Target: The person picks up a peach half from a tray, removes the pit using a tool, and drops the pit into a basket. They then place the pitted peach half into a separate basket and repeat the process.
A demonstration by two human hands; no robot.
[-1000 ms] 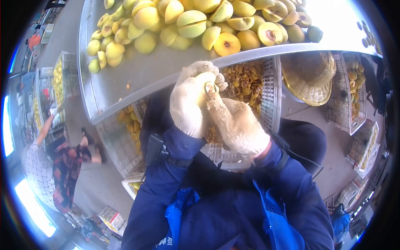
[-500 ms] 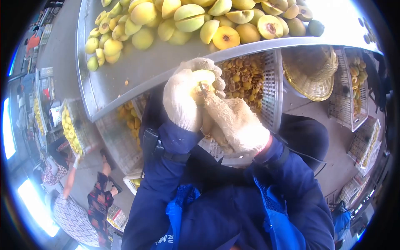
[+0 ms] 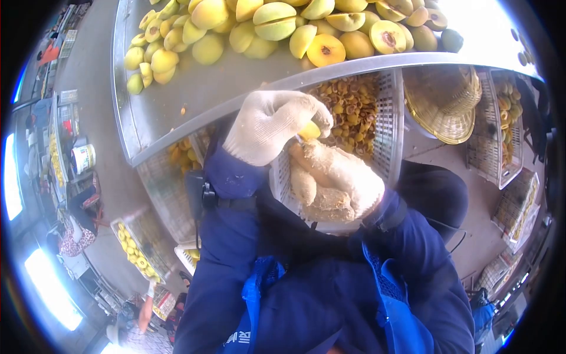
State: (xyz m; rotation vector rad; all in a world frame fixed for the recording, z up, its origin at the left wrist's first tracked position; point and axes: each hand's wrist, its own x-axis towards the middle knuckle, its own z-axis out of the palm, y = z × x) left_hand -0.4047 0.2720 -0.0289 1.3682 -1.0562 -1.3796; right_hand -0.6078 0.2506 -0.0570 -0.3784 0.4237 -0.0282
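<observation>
My left hand (image 3: 274, 125) wears a pale knitted glove, its fingers curled round a yellow-green fruit piece (image 3: 309, 131) above the crate of scraps. Just below it, my right hand (image 3: 339, 183), in a stained, damp-looking glove, is closed with its fingertips close to the fruit; whatever it grips is hidden. Halved and whole yellow fruits (image 3: 326, 50) are heaped on the metal table (image 3: 206, 88) beyond my hands. Under the table's edge, a white slatted crate (image 3: 389, 127) holds many small orange-brown fruit scraps (image 3: 351, 109).
A woven basket (image 3: 442, 112) stands right of the crate, with a fruit-filled crate (image 3: 495, 141) beyond it. At the left, another person's arm (image 3: 145, 310) reaches to a crate of yellow fruit (image 3: 134, 253). The table's metal rim runs just beyond my hands.
My left hand has turned over the fruit, hiding most of it. My right hand's fingers have curled in more. At the left, the other person and the fruit crate have shifted down in view.
</observation>
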